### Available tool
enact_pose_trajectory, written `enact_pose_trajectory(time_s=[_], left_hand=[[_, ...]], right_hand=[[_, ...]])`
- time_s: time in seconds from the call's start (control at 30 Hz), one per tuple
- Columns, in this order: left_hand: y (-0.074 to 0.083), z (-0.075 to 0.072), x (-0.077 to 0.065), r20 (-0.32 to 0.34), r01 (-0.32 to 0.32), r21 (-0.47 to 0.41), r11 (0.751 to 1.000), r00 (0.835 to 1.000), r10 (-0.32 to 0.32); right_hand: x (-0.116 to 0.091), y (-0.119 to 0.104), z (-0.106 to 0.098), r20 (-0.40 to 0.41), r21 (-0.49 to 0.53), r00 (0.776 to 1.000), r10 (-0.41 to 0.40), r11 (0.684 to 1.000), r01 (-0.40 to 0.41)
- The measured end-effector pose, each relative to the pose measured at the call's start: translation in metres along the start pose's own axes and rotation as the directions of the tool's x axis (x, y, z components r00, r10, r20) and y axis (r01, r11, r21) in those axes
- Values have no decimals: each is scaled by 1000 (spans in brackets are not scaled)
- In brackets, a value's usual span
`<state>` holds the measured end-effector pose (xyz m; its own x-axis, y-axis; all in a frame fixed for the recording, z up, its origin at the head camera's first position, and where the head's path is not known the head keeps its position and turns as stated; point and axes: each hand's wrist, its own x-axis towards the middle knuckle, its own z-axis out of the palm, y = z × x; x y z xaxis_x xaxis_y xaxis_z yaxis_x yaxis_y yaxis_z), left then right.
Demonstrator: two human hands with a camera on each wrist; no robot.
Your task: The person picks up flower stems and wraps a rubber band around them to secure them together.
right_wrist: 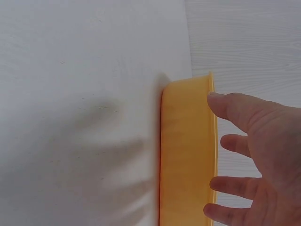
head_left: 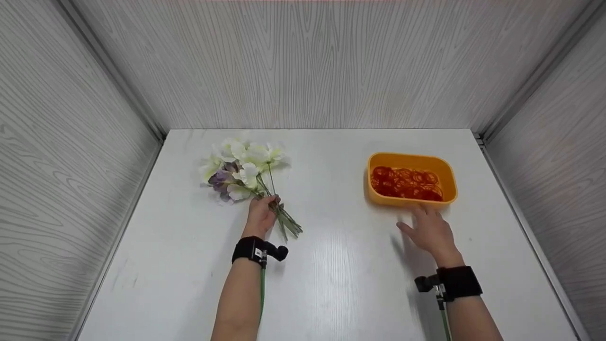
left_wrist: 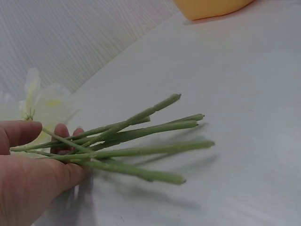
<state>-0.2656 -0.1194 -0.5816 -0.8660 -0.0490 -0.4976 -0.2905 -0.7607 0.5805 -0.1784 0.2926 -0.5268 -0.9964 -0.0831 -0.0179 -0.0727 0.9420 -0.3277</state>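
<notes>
My left hand grips a bunch of artificial flowers around the stems, with white and purple blooms lying to the upper left. In the left wrist view several green stems stick out past the fingers and thumb. My right hand is spread at the near side of a yellow-orange tub, fingertips close to its rim and nothing held. The right wrist view shows the fingers apart beside the tub's wall. Inside the tub lies a tangle of red rubber-band-like loops.
The white tabletop runs between both arms. A wood-grain panel closes the back, with similar panels at the left and right. Black wrist straps with cameras and green cables sit on both arms.
</notes>
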Motion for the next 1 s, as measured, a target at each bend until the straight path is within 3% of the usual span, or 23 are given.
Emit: enact_pose_trajectory(time_s=[0.1,0.3,0.47,0.57,0.77,0.87,1.0], left_hand=[[1,1,1,-21,8,44,999,1000,-7],[-2,1,0,-24,-37,136,990,999,40],[-1,1,-7,-21,-32,134,990,999,35],[0,0,-12,-29,-16,120,993,999,20],[-3,-4,-22,-26,-12,129,992,1000,15],[-7,-5,-26,-25,-12,133,991,1000,16],[-15,-2,-29,-6,-32,134,990,999,33]], right_hand=[[1,-1,-4,6,11,1000,-8,1000,8],[9,-4,-17,9,-4,1000,2,1000,-2],[31,-4,-20,-59,-36,998,-24,999,22],[47,-3,-21,-53,-41,998,-39,998,37],[80,-5,-12,96,-49,995,-13,999,18],[92,-7,-6,189,-39,982,24,999,-17],[103,-9,-2,254,-21,966,44,999,-40]])
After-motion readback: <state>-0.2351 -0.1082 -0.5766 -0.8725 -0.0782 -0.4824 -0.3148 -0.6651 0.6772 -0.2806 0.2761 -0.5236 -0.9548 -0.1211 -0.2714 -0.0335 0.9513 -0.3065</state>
